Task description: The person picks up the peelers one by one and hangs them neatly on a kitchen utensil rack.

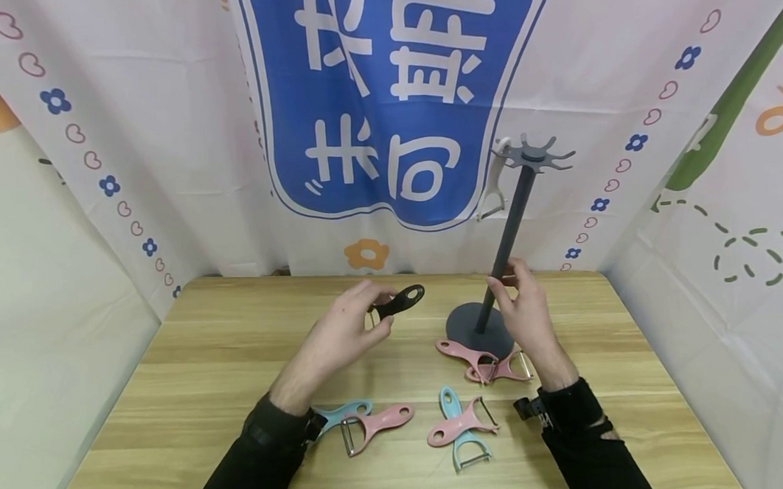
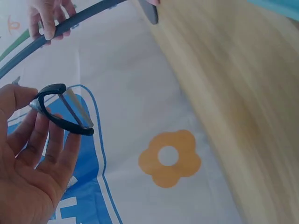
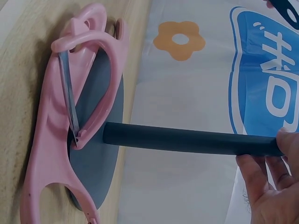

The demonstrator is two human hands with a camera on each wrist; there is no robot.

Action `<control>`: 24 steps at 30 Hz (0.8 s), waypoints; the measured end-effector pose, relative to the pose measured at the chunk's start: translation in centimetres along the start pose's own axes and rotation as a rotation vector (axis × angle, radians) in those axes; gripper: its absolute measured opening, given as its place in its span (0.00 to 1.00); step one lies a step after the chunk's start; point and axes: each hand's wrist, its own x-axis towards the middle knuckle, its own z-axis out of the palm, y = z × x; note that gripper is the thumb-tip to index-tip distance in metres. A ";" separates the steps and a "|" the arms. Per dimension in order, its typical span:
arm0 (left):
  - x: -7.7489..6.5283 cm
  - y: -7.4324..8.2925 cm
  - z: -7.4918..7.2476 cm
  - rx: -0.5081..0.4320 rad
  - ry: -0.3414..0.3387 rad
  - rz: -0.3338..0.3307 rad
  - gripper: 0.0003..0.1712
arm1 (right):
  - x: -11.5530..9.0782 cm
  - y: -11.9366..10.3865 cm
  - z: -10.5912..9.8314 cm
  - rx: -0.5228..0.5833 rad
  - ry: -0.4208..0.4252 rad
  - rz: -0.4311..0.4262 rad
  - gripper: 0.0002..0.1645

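Note:
My left hand point(image 1: 347, 322) pinches a black peeler point(image 1: 402, 301) above the table, its handle with a hole pointing right. In the left wrist view the black peeler's U-shaped head point(image 2: 65, 112) and metal blade show beside the thumb and fingers. My right hand point(image 1: 524, 304) grips the dark grey pole of a rack point(image 1: 507, 238), thumb on one side and fingers on the other. From an arm of the rack's top point(image 1: 534, 156) hangs a white peeler point(image 1: 492, 184). Two pink peelers point(image 3: 56, 121) lie at the rack's round base point(image 1: 458, 322), one partly over it.
Nearer the front of the wooden table point(image 1: 217, 342), a pink peeler point(image 1: 387, 419) lies beside a blue peeler point(image 1: 353, 409) partly hidden by the left wrist. To the right, another pink peeler point(image 1: 451, 430) crosses a blue one point(image 1: 467, 447). A printed curtain point(image 1: 230, 208) hangs behind.

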 end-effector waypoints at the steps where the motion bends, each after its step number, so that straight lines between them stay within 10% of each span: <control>1: 0.1 0.1 -0.1 -0.010 0.012 -0.007 0.25 | 0.0 0.0 0.0 0.001 0.000 0.000 0.23; 24: 3.8 3.9 -1.4 -0.227 0.192 -0.035 0.25 | -0.1 0.0 0.0 -0.003 0.006 -0.011 0.22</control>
